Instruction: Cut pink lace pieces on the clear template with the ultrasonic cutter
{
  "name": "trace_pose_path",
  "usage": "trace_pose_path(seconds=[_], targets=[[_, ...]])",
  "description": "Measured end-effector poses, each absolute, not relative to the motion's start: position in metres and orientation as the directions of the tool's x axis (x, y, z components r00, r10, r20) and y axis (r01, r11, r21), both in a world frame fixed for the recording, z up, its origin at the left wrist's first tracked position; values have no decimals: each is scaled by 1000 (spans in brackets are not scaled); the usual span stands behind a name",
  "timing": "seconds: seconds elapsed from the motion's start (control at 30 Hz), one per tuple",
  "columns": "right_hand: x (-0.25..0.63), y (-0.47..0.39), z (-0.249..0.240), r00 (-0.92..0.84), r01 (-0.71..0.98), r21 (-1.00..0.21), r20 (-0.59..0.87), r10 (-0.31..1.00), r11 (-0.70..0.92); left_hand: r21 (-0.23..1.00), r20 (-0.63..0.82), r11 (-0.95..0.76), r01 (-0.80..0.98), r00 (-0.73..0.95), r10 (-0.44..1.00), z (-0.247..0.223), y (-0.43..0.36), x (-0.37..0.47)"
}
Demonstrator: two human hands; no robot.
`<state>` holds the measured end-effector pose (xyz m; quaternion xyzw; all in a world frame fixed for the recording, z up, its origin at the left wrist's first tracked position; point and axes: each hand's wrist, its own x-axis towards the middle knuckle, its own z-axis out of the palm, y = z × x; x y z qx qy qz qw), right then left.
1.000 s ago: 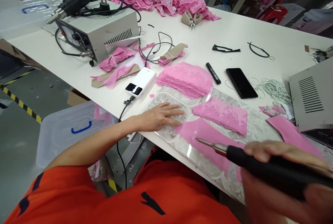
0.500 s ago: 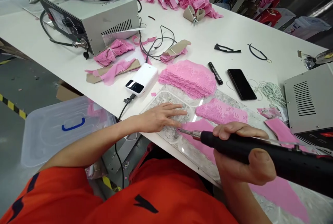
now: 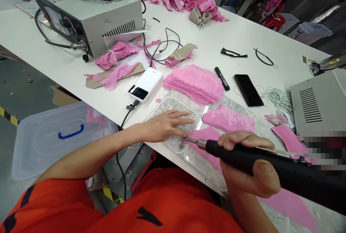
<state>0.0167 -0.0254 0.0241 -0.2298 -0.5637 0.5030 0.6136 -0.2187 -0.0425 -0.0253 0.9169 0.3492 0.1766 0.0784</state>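
My left hand point(image 3: 164, 125) lies flat with fingers spread on a clear, textured plastic plate point(image 3: 177, 143). Its fingertips reach the left end of a smooth pink fabric piece point(image 3: 208, 146). My right hand point(image 3: 251, 175) is wrapped round a thick black handheld power tool point(image 3: 286, 170) with a slim metal tip. That tip meets the left edge of the pink fabric, close to my left little finger. Just beyond lies a pink lace piece point(image 3: 228, 118), and behind it a stack of pink lace pieces point(image 3: 194, 83).
A grey control box point(image 3: 110, 20) stands at the back left, another grey box point(image 3: 319, 99) at the right. Around the stack are a white power bank point(image 3: 146, 85), a black marker point(image 3: 222, 78) and a phone point(image 3: 248, 89). A lidded plastic bin point(image 3: 40, 143) sits below the table's left edge.
The whole view has shifted slightly. My left hand stays flat on the plate, and the tool's tip remains at the pink fabric's left edge.
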Motion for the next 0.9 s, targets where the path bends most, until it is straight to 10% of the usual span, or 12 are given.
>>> trace_pose_path(seconds=[0.9], targets=[[11, -15, 19, -58, -339, -809, 527, 848, 480, 257, 295, -738, 625, 676, 675, -24, -46, -219]])
